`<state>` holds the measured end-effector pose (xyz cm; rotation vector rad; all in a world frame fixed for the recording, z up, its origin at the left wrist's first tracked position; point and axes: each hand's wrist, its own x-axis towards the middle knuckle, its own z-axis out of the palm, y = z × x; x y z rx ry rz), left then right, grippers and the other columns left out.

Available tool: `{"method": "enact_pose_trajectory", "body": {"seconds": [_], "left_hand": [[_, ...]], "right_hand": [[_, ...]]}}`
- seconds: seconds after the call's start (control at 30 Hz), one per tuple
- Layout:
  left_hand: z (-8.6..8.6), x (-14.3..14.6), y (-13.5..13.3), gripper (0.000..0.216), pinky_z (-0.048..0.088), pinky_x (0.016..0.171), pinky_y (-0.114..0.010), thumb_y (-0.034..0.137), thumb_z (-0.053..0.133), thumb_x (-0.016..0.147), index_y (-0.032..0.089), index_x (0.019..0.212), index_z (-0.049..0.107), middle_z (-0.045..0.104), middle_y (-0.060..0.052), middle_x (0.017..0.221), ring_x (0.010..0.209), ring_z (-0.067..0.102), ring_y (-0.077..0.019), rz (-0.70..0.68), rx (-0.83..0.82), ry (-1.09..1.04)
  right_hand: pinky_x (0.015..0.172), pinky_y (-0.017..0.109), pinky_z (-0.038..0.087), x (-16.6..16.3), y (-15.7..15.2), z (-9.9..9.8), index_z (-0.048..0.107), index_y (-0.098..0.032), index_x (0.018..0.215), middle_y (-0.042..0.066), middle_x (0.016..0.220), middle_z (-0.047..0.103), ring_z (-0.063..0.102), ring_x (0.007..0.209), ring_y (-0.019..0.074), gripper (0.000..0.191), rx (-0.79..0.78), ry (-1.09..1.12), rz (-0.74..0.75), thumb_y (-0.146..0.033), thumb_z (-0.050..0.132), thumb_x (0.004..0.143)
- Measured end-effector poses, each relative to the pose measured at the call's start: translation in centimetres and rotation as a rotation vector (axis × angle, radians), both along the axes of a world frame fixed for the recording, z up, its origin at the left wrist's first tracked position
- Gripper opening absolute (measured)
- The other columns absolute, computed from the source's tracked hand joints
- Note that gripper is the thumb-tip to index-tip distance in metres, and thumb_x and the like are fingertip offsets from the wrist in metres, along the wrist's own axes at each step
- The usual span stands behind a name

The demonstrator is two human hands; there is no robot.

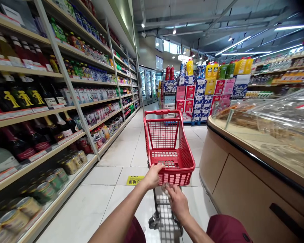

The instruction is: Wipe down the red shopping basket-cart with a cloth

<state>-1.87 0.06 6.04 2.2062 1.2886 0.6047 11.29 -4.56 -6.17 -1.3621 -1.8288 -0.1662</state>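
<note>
A red shopping cart [188, 153] stands in front of me with its handle [163, 111] at the far end. Its basket shows nothing inside. My left hand [153, 176] is closed over the basket's near rim at the left corner. Just below the basket's near wall is my right hand [178, 201], with fingers pinched together. A small pale, blurred thing [165, 188] shows at those fingertips; its kind cannot be made out. The cart's metal legs and a caster wheel [154, 221] are visible under the basket.
Drink shelves [88, 79] with bottles and cans run along the left. At right stands a curved counter [218, 162] with clear covers over food. Stacked drink boxes [190, 96] rise beyond the cart. A yellow floor sign [134, 180] lies on the tiles.
</note>
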Motion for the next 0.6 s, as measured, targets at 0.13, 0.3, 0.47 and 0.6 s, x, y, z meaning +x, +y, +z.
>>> {"method": "enact_pose_trajectory", "body": {"seconds": [0.13,0.3,0.47,0.6], "left_hand": [[-0.2,0.0,0.5,0.059,0.020,0.107,-0.045,0.000,0.041,0.063,0.017,0.119,0.050,0.061,-0.006,0.114,0.106,0.055,-0.0184,0.030,-0.007,-0.017],[0.0,0.4,0.0,0.067,0.019,0.109,-0.040,-0.006,0.039,0.054,0.016,0.117,0.050,0.062,-0.005,0.113,0.106,0.055,-0.0155,0.026,-0.015,0.006],[-0.5,0.7,-0.5,0.064,0.016,0.109,-0.039,-0.004,0.038,0.057,0.017,0.115,0.051,0.062,-0.003,0.112,0.106,0.054,-0.0142,0.059,0.021,0.022],[-0.6,0.9,-0.6,0.061,0.018,0.108,-0.039,-0.003,0.038,0.058,0.018,0.113,0.053,0.061,-0.003,0.113,0.106,0.053,-0.0150,0.069,0.048,0.050]], "right_hand": [[0.074,0.028,0.045,-1.4,1.2,1.5,0.063,-0.021,0.097,0.007,0.093,0.061,0.056,0.086,0.0175,0.031,0.139,0.079,-0.042,-0.008,0.045,0.075],[0.057,0.023,0.040,-2.2,1.0,0.0,0.064,-0.021,0.071,0.003,0.068,0.060,0.054,0.063,0.0143,0.027,-0.027,-0.079,-0.086,-0.001,0.045,0.071],[0.073,0.027,0.042,1.5,0.7,1.8,0.064,-0.022,0.090,0.006,0.091,0.059,0.054,0.083,0.0163,0.029,0.197,0.067,-0.045,-0.006,0.045,0.074],[0.066,0.025,0.042,3.1,0.2,1.6,0.065,-0.023,0.080,0.004,0.081,0.058,0.052,0.075,0.0153,0.026,0.135,-0.013,-0.082,-0.006,0.045,0.075]]}}
